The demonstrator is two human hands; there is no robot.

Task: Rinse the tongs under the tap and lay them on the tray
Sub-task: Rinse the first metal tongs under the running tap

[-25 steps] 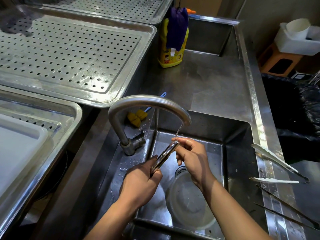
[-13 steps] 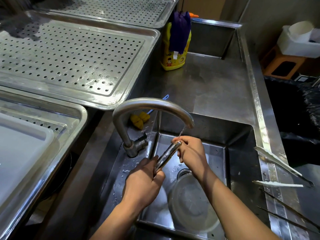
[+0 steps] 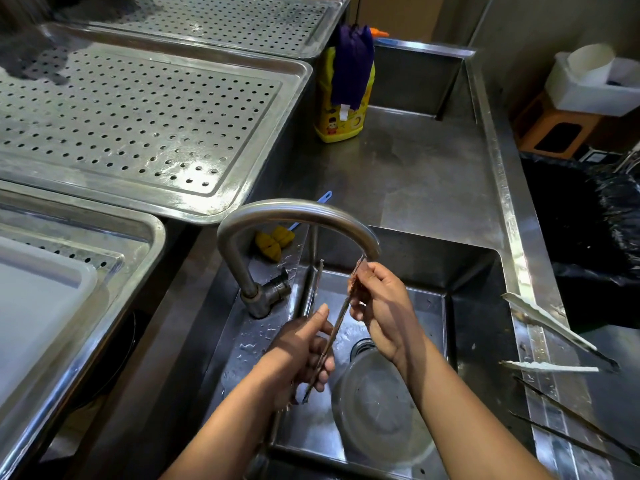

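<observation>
From the head camera, the tongs (image 3: 337, 320) were over the sink (image 3: 478, 306), slanted, with the upper tips just under the spout of the tap (image 3: 294, 213). The left hand (image 3: 301, 355) gripped the lower end, its fingers curled round the metal. The right hand (image 3: 384, 313) pinched the upper part of one arm of the tongs, while the other arm stood apart to the left. Whether water was running I could not tell; the spout area was blurred. The perforated tray (image 3: 138, 109) lay on the counter to the left, well apart from the tongs. A round bowl (image 3: 377, 407) sat in the sink below the right forearm. A second pair of tongs (image 3: 550, 337) lay on the right sink edge.
</observation>
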